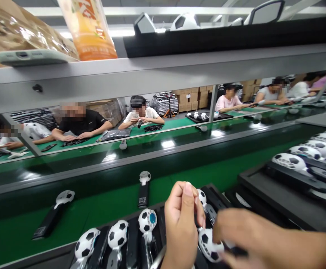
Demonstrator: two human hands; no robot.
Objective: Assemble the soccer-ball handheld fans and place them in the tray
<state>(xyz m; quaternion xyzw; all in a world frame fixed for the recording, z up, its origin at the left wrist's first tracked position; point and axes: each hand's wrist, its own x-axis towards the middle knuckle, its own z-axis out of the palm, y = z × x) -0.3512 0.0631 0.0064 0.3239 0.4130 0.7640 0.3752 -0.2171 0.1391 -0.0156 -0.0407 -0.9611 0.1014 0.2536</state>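
Note:
My left hand [183, 224] is raised above a black tray [59, 257], its thumb and fingertips pinched together. Anything between them is hidden. Smeared by motion, my right hand [238, 235] lies over a device with a round soccer-ball head [208, 243]; whether it grips that head is unclear. In the tray, several similar ball-headed devices stand in a row, among them a ball head with a blue round spot [147, 220] left of my left hand. Black handles [132, 246] lie between the balls.
Two ball-headed devices, one farther left [53, 213] and one nearer the middle [144, 188], lie on the green surface. A stacked tray of devices [289, 183] stands right. Overhead runs a metal shelf [151, 74] with a phone [34, 56] and an orange-labelled bottle [92, 33]. Several people sit opposite.

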